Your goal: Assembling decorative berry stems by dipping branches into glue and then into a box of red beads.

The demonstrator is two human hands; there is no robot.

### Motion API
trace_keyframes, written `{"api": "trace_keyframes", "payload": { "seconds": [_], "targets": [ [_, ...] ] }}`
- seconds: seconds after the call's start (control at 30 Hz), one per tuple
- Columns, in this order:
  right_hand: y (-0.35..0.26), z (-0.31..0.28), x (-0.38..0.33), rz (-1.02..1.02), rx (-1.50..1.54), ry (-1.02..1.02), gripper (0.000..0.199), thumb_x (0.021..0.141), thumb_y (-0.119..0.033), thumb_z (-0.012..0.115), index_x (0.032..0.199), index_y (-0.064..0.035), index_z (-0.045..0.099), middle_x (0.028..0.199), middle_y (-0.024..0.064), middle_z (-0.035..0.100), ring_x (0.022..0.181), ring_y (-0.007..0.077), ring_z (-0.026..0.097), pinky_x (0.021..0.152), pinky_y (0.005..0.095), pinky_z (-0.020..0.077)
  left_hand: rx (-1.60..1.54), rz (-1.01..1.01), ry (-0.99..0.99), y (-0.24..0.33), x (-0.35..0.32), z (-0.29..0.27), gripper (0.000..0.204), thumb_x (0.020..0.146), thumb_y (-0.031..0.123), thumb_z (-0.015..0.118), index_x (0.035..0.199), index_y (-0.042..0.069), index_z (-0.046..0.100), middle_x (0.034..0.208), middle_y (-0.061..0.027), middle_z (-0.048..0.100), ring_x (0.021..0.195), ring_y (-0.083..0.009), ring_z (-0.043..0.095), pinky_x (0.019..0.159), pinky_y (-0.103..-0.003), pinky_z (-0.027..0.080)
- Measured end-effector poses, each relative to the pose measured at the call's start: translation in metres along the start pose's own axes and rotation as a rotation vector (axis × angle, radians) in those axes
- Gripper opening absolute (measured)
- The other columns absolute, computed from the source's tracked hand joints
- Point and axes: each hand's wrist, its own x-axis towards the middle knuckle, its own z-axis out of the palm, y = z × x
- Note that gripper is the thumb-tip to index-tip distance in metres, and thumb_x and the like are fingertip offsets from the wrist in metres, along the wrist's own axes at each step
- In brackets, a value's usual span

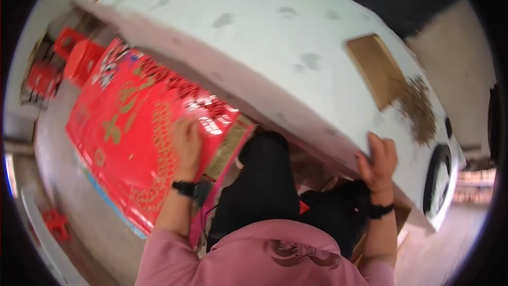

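Note:
My left hand [188,140] is over a table with a glossy red cover [121,148] bearing gold patterns. Its fingers are bent and smeared by motion, so what they hold, if anything, does not show. Just beyond it lies a scattered pile of small red pieces [206,107]. My right hand [380,161] is at the near edge of a long white table [275,37] with grey spots. Thumb and fingers stand apart there, and a small red spot shows at the thumb tip.
On the white table, a brown tray [373,69] lies beside a heap of thin brownish pieces [418,108]. A round dark-rimmed object [436,180] is at its right end. Red stools [82,61] stand far left, and another red stool [56,223] is lower left.

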Motion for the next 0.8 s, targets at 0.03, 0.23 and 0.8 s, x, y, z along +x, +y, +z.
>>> {"api": "trace_keyframes", "payload": {
  "seconds": [0.03,0.23,0.8],
  "targets": [
    [0.002,0.002,0.001,-0.015,-0.012,0.022,0.048,0.068,-0.016,0.074,0.112,-0.0027,0.060,0.086,0.0147,0.054,0.074,0.0326,0.053,0.063,0.0400,0.0442,-0.096,-0.150,-0.044,0.007,-0.004,-0.006,0.008,0.093,0.009,0.057,0.087,0.004,0.056,0.083,-0.0057,0.054,0.079,-0.0191,0.054,0.086,-0.035,0.049],
    [0.004,0.000,0.001,0.049,0.128,0.102,0.045,0.068,-0.013,0.074,0.111,-0.0048,0.061,0.087,0.0132,0.057,0.075,0.0285,0.057,0.064,0.0368,0.0472,-1.408,-0.255,-0.157,0.158,0.009,-0.067,0.022,0.097,0.024,0.051,0.083,0.009,0.044,0.080,-0.0006,0.037,0.064,-0.0115,0.038,0.086,-0.039,0.048],
    [0.094,-0.055,-0.066,0.612,0.054,0.322,0.030,0.078,-0.004,0.066,0.107,-0.0067,0.060,0.094,0.0099,0.055,0.074,0.0215,0.058,0.067,0.0324,0.0496,-2.303,0.338,-1.407,0.383,0.003,-0.128,0.021,0.087,0.005,0.067,0.083,0.004,0.046,0.086,-0.0083,0.046,0.063,-0.0182,0.050,0.079,-0.053,0.058]
  ]
}}
